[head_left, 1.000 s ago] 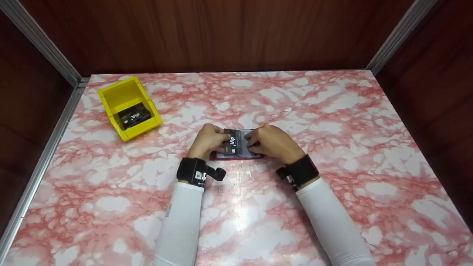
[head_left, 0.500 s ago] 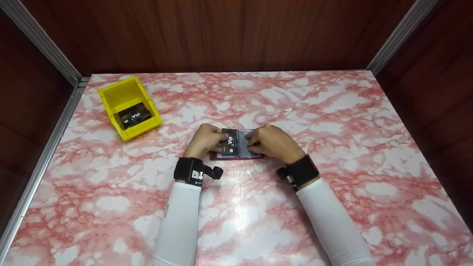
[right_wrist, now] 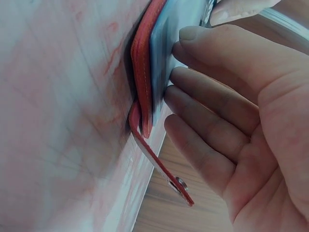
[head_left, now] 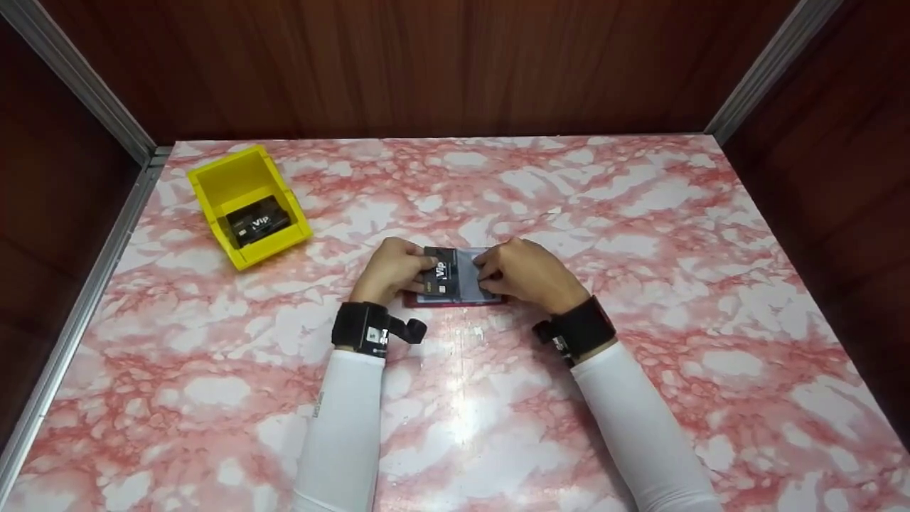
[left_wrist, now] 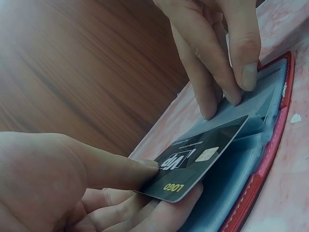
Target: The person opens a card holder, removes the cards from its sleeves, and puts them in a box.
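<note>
My left hand (head_left: 391, 270) pinches a black VIP card (left_wrist: 186, 162), thumb on its top face and fingers beneath. Under the card lies an open red card holder (left_wrist: 248, 198) with clear plastic sleeves (left_wrist: 263, 89). In the left wrist view, the far edge of the card is right at the edge of the right-hand sleeve. My right hand (head_left: 530, 274) rests its fingertips on that sleeve, thumb close beside them. A red strap with a metal snap (right_wrist: 166, 171) sticks out from the holder's side in the right wrist view.
A yellow bin (head_left: 274, 249) with more black VIP cards (head_left: 257, 222) inside stands at the back left of the pink marbled table (head_left: 640, 398). Dark wood-look panels (head_left: 441, 64) enclose the table at the back and sides.
My left hand has drawn slightly left with the card, and more of the clear sleeve shows to its right. The right hand stays nearly in place on the holder.
</note>
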`<state>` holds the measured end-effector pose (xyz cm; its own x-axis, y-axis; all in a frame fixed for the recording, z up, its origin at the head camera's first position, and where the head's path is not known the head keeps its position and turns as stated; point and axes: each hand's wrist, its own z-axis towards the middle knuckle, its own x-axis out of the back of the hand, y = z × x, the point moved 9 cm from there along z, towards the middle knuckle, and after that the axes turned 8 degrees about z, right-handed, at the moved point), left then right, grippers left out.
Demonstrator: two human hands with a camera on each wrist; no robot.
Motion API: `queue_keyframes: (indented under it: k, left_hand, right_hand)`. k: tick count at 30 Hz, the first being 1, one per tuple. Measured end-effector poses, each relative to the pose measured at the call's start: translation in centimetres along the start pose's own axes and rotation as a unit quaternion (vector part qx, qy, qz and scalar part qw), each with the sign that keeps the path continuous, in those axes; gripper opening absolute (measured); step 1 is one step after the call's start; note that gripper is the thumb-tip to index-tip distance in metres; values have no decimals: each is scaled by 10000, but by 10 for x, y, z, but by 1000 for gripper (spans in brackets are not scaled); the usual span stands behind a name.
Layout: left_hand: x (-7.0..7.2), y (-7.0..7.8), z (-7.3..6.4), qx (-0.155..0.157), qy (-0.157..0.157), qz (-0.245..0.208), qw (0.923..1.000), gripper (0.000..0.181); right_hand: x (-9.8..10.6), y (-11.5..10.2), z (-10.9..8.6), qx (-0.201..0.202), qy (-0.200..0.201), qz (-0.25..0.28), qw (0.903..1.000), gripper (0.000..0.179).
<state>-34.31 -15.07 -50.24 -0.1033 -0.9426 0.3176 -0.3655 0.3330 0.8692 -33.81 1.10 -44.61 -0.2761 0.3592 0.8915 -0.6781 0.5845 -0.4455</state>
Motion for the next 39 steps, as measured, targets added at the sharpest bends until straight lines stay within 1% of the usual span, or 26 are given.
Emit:
queue_keyframes:
  k: [5, 8, 12, 18, 23, 25, 28, 32, 34, 37, 39]
  left_hand:
    - [0, -1, 0, 15, -53, 14, 10000, 24]
    - [1, -1, 0, 45, -73, 14, 10000, 24]
    - [4, -1, 1, 68, -74, -29, 9999, 24]
    - [9, -1, 0, 83, -30, -149, 9999, 26]
    - [12, -2, -1, 75, -11, -198, 9998, 26]
    - [13, -2, -1, 91, -25, -214, 9997, 24]
    - [13, -3, -2, 101, -39, -354, 9993, 23]
    - [18, -3, -2, 131, 55, -546, 9984, 25]
    - [23, -2, -3, 81, 160, -591, 9981, 27]
    - [32, -1, -3, -23, 387, -790, 9961, 28]
    - [41, 1, -2, -183, 601, -1070, 9923, 29]
  right_hand:
    - [1, 2, 0, -84, -16, 53, 9999, 7]
    - [1, 2, 0, -30, -1, 50, 10000, 9]
    - [2, 2, 0, -1, 30, 72, 10000, 6]
    - [4, 4, 0, -60, 39, 47, 10000, 3]
    - [2, 3, 0, -9, 12, -29, 10000, 10]
    - [2, 3, -1, -12, 24, -14, 10000, 10]
    - [2, 3, -1, -19, 55, 2, 10000, 10]
    - [2, 4, 0, -25, 71, 69, 9999, 12]
    - [2, 4, 0, -25, 87, 79, 9999, 12]
    - [2, 5, 0, -27, 115, 83, 9999, 11]
    - [3, 5, 0, -15, 144, 88, 9999, 10]
